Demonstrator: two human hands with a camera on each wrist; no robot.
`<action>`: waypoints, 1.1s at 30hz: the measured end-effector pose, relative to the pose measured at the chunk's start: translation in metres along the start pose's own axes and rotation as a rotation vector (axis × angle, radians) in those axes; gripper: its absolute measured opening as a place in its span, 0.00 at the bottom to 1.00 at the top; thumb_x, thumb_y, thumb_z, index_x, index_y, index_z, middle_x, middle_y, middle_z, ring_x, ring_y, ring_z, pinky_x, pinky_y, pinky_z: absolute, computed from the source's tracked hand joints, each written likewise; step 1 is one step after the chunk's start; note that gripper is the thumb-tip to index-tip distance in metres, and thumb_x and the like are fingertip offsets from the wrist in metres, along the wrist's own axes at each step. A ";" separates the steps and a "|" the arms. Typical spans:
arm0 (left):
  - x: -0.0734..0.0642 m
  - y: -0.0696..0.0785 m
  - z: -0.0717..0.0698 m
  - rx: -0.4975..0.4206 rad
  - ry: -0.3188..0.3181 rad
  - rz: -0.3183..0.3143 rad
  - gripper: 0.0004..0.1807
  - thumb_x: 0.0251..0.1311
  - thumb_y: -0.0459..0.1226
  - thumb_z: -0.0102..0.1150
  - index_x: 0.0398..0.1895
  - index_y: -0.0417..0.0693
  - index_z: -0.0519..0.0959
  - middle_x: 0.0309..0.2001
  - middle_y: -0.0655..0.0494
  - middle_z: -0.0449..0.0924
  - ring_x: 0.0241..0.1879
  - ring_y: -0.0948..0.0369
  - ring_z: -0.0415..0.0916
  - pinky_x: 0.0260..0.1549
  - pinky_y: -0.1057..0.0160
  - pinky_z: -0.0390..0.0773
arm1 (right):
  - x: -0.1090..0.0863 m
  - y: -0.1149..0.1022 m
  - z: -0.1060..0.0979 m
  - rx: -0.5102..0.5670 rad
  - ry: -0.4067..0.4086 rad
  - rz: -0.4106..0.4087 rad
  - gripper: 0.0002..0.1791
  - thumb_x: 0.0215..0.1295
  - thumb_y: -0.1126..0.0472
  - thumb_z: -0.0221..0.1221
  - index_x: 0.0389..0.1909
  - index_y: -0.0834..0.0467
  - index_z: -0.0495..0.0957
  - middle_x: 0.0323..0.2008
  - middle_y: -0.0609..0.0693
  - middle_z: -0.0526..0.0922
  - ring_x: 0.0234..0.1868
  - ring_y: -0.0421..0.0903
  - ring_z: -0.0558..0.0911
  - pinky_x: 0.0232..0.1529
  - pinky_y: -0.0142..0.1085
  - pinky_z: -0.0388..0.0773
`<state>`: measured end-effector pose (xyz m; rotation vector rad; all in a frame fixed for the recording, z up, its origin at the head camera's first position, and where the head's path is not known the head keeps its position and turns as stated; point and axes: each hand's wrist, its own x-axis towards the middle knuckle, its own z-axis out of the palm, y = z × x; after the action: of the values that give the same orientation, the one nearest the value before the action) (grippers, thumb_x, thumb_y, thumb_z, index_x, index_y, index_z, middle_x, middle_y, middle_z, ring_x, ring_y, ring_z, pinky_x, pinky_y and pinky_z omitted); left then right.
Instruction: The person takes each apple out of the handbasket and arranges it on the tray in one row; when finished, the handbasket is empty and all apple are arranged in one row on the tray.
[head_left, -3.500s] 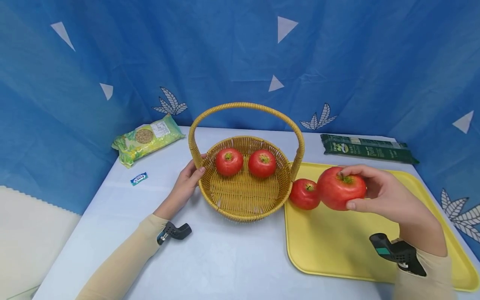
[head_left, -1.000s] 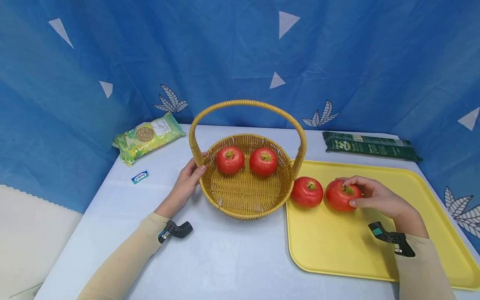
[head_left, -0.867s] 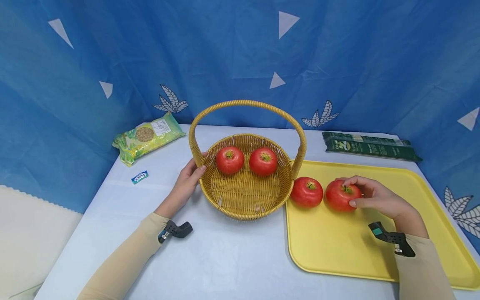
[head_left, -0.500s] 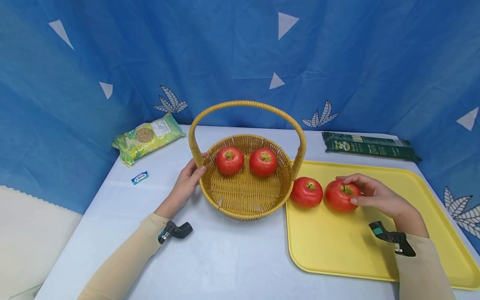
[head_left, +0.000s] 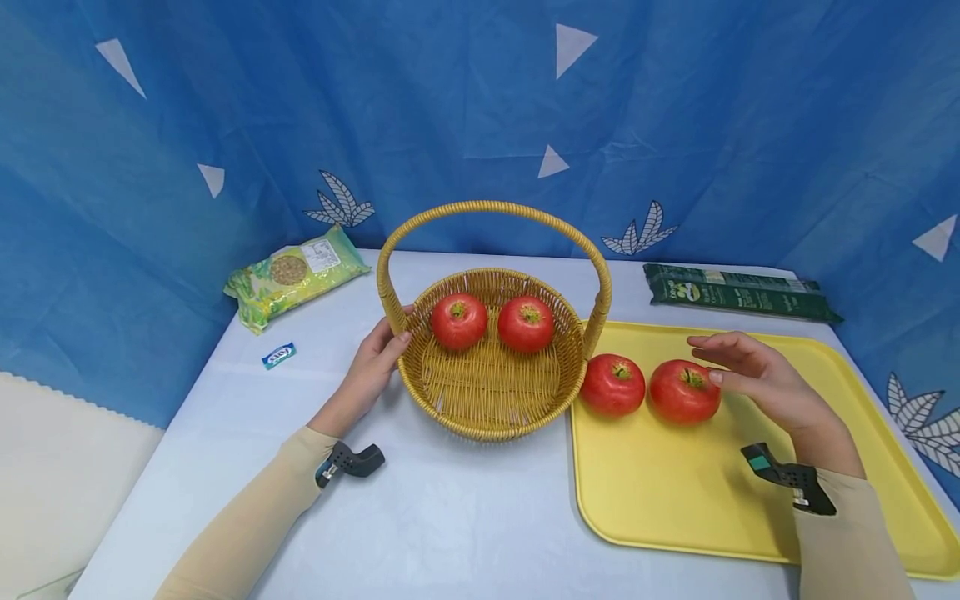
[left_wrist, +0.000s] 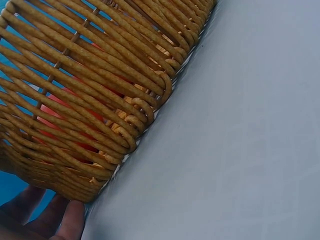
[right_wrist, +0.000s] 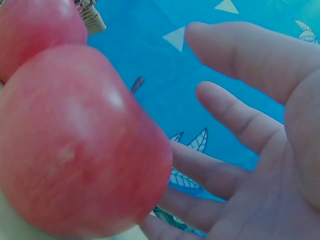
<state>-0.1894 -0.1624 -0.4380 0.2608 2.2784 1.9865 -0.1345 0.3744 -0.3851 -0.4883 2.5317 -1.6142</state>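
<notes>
The R hand point(head_left: 772, 387) is by the R-most red apple point(head_left: 684, 392), its fingers well spread w/ nothing held; thumb tip is right at the apple's edge, contact unclear. That apple sits on the yellow tray point(head_left: 675, 492), stem end up; it's roundish, w/ no clear long axis. Just to its L is a 2nd tray apple point(head_left: 612, 385), also stem up, close beside the basket point(head_left: 487, 383).

The L hand point(head_left: 372, 360) grips the basket's L side at the handle base, thumb on the near side, other fingers behind, so only partly open. Basket stands upright on the surface point(head_left: 450, 517), its handle point(head_left: 491, 206) arching L to R. Inside, toward the back, are the L basket apple point(head_left: 459, 322) & R basket apple point(head_left: 527, 324), side by side, stems up. Behind the tray, a dk green pack point(head_left: 742, 292) lies lengthwise L–R, R end slightly nearer.
</notes>
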 end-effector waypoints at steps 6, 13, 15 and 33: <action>0.001 -0.001 0.000 0.003 0.006 0.008 0.28 0.79 0.43 0.45 0.79 0.53 0.60 0.75 0.40 0.63 0.70 0.43 0.69 0.53 0.69 0.79 | 0.000 -0.004 0.002 0.083 0.045 -0.045 0.21 0.69 0.78 0.53 0.60 0.61 0.73 0.60 0.33 0.81 0.59 0.27 0.80 0.50 0.18 0.79; 0.002 0.000 0.000 0.020 -0.003 -0.002 0.28 0.79 0.42 0.45 0.79 0.53 0.60 0.76 0.42 0.63 0.70 0.43 0.69 0.61 0.52 0.78 | -0.001 -0.014 0.003 0.150 0.050 -0.127 0.22 0.68 0.81 0.52 0.61 0.66 0.72 0.61 0.36 0.82 0.58 0.29 0.81 0.52 0.19 0.79; 0.002 0.000 0.000 0.020 0.000 -0.006 0.28 0.79 0.43 0.45 0.79 0.53 0.60 0.76 0.42 0.63 0.70 0.43 0.69 0.61 0.52 0.78 | -0.001 -0.020 0.005 0.136 0.067 -0.141 0.20 0.68 0.80 0.53 0.60 0.68 0.72 0.60 0.37 0.82 0.58 0.30 0.81 0.52 0.19 0.79; 0.002 0.000 -0.001 0.008 -0.006 -0.016 0.29 0.79 0.44 0.45 0.79 0.53 0.59 0.77 0.42 0.61 0.72 0.44 0.67 0.64 0.48 0.76 | 0.009 -0.115 0.057 0.137 -0.135 -0.359 0.24 0.59 0.87 0.55 0.56 0.72 0.73 0.64 0.48 0.80 0.63 0.39 0.80 0.59 0.24 0.78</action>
<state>-0.1917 -0.1628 -0.4377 0.2477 2.2782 1.9666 -0.1037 0.2780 -0.3056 -1.0462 2.3135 -1.7788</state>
